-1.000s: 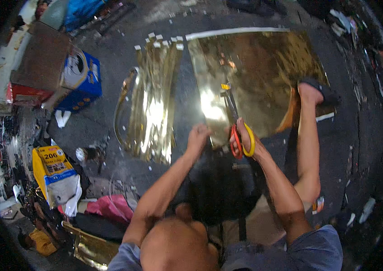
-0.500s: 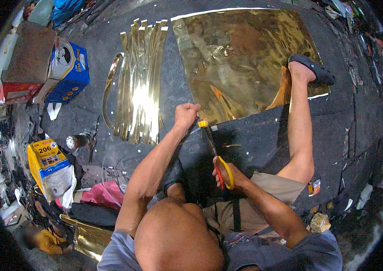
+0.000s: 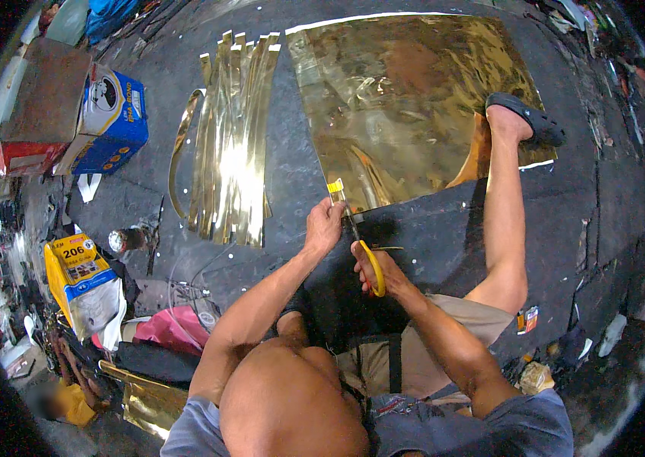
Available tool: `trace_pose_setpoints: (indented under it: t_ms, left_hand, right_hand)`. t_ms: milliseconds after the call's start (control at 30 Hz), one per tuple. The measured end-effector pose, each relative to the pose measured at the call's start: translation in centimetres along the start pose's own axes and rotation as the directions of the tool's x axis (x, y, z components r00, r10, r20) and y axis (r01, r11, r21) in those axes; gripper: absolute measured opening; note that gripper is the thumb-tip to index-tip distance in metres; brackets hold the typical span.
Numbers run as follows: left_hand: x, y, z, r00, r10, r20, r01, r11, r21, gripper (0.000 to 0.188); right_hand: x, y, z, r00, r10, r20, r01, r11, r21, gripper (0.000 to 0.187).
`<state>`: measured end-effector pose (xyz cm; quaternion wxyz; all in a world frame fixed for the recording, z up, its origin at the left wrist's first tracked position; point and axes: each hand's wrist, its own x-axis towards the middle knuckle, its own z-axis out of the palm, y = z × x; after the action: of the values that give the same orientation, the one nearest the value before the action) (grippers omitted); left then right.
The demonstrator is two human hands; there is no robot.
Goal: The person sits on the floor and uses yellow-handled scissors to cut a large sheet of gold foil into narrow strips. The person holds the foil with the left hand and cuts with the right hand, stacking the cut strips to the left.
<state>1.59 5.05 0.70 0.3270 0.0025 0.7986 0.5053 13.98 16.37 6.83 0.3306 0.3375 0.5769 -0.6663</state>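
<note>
In my right hand (image 3: 377,273) is a pair of scissors (image 3: 375,268) with yellow handles, its blades pointing away from me to the near left corner of a shiny gold sheet (image 3: 414,84). At that corner my left hand (image 3: 324,227) is closed, fingertips pinching the sheet's edge beside the blades. A small bright yellow patch shows just beyond those fingertips; whether it is a separate piece or a reflection I cannot tell. The sheet lies flat on the dark floor, its near edge slightly lifted and wavy.
Several gold strips (image 3: 231,145) lie side by side left of the sheet. A blue and white box (image 3: 109,122) and a yellow package (image 3: 83,270) stand further left. My foot in a black clog (image 3: 526,120) rests on the sheet's right side. Another person (image 3: 75,400) is at lower left.
My left hand has moved slightly nearer and right, down along the sheet's corner. My right hand and the scissors have come a little nearer to me. The yellow patch now shows further away.
</note>
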Motion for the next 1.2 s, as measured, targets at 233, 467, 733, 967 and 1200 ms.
trace_pose_setpoints:
  t_ms: [233,467,733,967,1200]
  left_hand:
    - [-0.1,-0.9,0.2,0.999,0.047,-0.021,-0.047,0.999,-0.016,0.027]
    - [-0.4,0.6,-0.1,0.993,-0.051,0.109,0.084,0.943,-0.322,0.026]
    - [-0.8,2.0,-1.3,0.99,-0.006,0.142,0.053,0.943,-0.327,0.028]
    - [-1.5,5.3,-2.5,0.972,-0.036,0.23,0.137,0.888,-0.439,0.021]
    - [-1.3,4.5,-2.9,0.984,-0.043,0.172,0.091,0.956,-0.28,0.024]
  right_hand:
    - [0.1,0.1,0.4,0.998,0.042,-0.047,-0.038,0.995,0.088,0.065]
    - [-0.3,-0.1,0.3,0.997,-0.026,-0.071,0.033,0.994,0.102,0.065]
    - [1.5,-3.3,0.6,0.992,-0.007,-0.128,-0.002,0.998,-0.069,0.085]
    - [10.3,-0.9,-1.5,0.933,-0.343,-0.109,0.331,0.936,-0.117,0.08]
    - [12.6,-7.4,-1.1,0.793,-0.554,-0.254,0.429,0.804,-0.412,0.077]
